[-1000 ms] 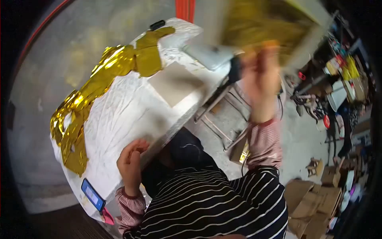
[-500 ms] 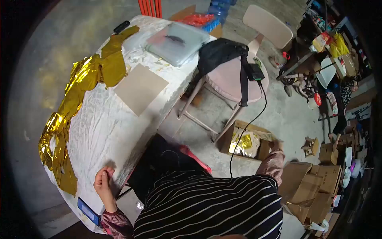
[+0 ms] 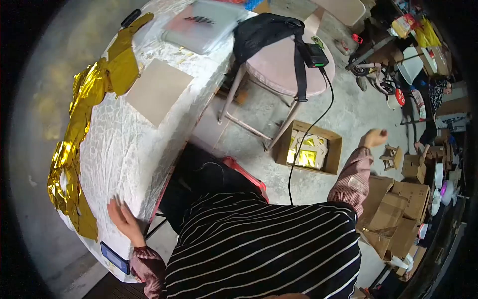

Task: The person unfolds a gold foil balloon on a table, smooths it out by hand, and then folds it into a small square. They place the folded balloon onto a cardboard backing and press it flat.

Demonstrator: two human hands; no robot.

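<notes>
My left hand point(image 3: 124, 219) is over the near part of the white-covered table point(image 3: 112, 164), fingers apart and nothing in them. A phone point(image 3: 115, 258) lies just below it. Crumpled gold foil point(image 3: 74, 149) runs along the table's left edge. A square grey-beige board point(image 3: 159, 92) lies flat farther up. My right hand point(image 3: 374, 138) is out over the floor, to the right of an open cardboard box point(image 3: 332, 158). Its fingers look curled, with nothing visible in them. Inside the box are beige and gold pieces point(image 3: 308, 152).
A clear plastic container point(image 3: 201, 27) sits at the table's far end. Beside the table, a pink chair point(image 3: 279, 67) holds a black bag point(image 3: 266, 35) and a device point(image 3: 314, 55) whose cable hangs across the box. Flattened cartons point(image 3: 393, 209) and a small stool point(image 3: 392, 157) stand right.
My right hand has come away from the box's right edge, moving up and outward. The fingers of my left hand, closed together before, have spread. The view has shifted, so the table appears higher.
</notes>
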